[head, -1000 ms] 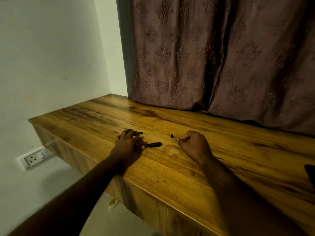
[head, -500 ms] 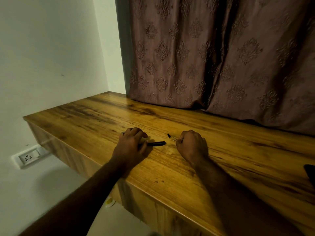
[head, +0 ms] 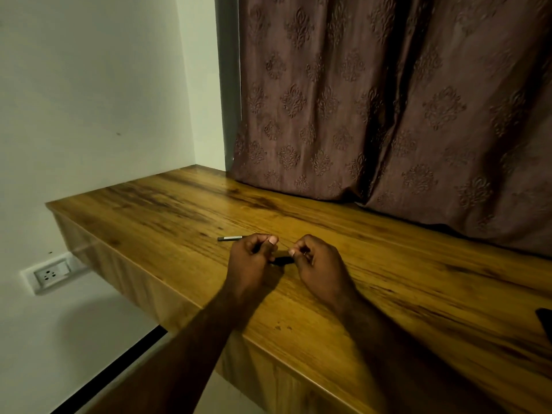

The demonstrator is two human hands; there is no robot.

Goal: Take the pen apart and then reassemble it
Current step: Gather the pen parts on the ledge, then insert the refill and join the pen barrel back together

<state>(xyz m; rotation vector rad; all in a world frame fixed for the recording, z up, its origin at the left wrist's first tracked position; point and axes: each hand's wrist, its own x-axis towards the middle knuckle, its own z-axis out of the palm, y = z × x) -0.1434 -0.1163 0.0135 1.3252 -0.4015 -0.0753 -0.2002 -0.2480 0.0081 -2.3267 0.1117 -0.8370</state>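
The pen lies in parts on the wooden desk (head: 388,294). A thin grey pen part (head: 230,238) with a pale band lies just left of my left hand, its right end hidden behind the fingers. A black barrel piece (head: 282,260) shows low between my hands; whether a hand holds it is unclear. My left hand (head: 251,264) has its fingers curled, thumb and forefinger pinching a very thin pen piece (head: 283,247) that runs across to my right thumb. My right hand (head: 321,267) pinches that piece's other end, with a small shiny bit at the fingertips.
A patterned brown curtain (head: 388,115) hangs onto the back of the desk. The desk's front edge (head: 209,312) runs close below my wrists. A wall socket (head: 50,274) sits low on the left wall. A dark object (head: 545,321) shows at the right border.
Both hands have lifted off the desk and come together at the fingertips. The left hand has moved right, uncovering the grey part behind it. The camera has tilted slightly.
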